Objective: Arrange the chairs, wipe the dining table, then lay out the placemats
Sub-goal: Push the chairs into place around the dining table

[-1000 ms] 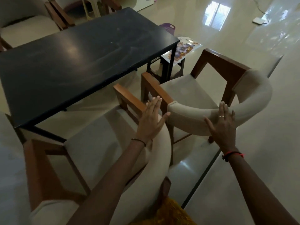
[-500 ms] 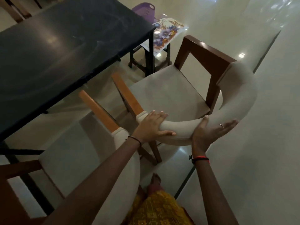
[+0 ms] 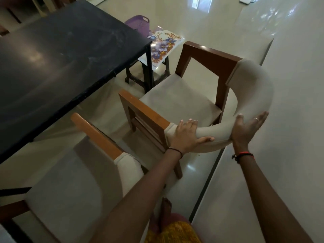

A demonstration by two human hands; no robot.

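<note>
A wooden chair [image 3: 177, 100] with a cream seat and a curved cream backrest stands at the right corner of the black dining table [image 3: 57, 62]. My left hand [image 3: 186, 135] grips the near end of that backrest, fingers over the top and thumb beneath. My right hand [image 3: 245, 128] presses flat against the outer curve of the backrest, fingers spread. A second, similar chair [image 3: 70, 186] stands to the left, close in front of me, half under the table. Floral placemats [image 3: 162, 47] lie on a small dark stool beyond the table corner.
A purple plastic basket [image 3: 138, 23] sits on the floor behind the stool. More chairs [image 3: 10, 18] show at the far side of the table, top left. Glossy pale floor tiles stretch to the right. My bare foot [image 3: 165, 207] is between the two chairs.
My left hand has gone from the nearer chair to grip the right chair's backrest. My right hand has turned to cup the outer curve. The view has shifted closer over the chairs.
</note>
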